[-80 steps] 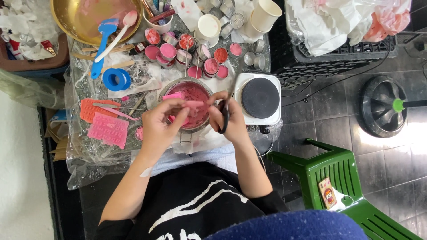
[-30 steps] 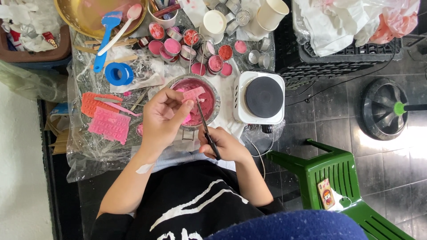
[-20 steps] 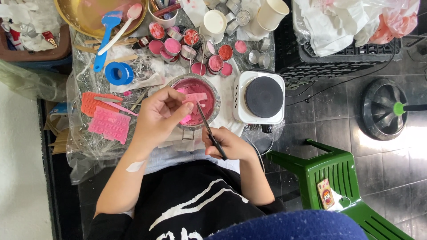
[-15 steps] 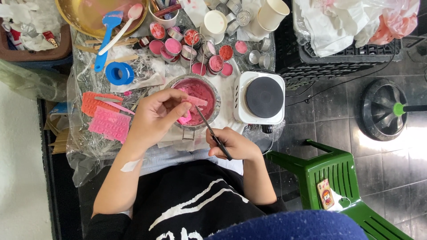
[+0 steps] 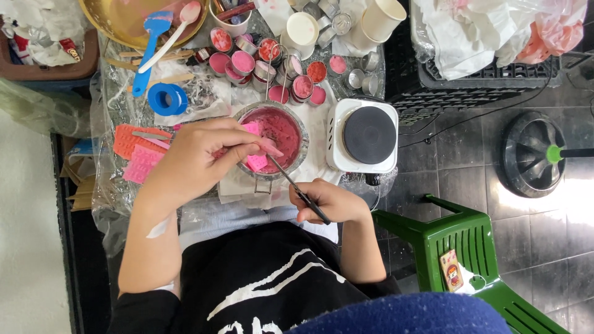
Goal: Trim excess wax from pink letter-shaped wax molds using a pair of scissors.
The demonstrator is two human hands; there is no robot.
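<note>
Over metal bowl (image 5: pixel 278 133) of pink wax: left hand (image 5: pixel 198 154) fingers now pinching pink mould piece (image 5: pixel 255 162) lower; right hand (image 5: pixel 331 201), drawn back toward body, gripping thin dark tool (image 5: pixel 297 188), tip at mould.

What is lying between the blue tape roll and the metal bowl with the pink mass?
In the head view, between the blue tape roll and the metal bowl lies only crinkled clear plastic sheet over white paper.

Pink mould (image 5: pixel 254 146) over metal bowl (image 5: pixel 298 127)
</note>
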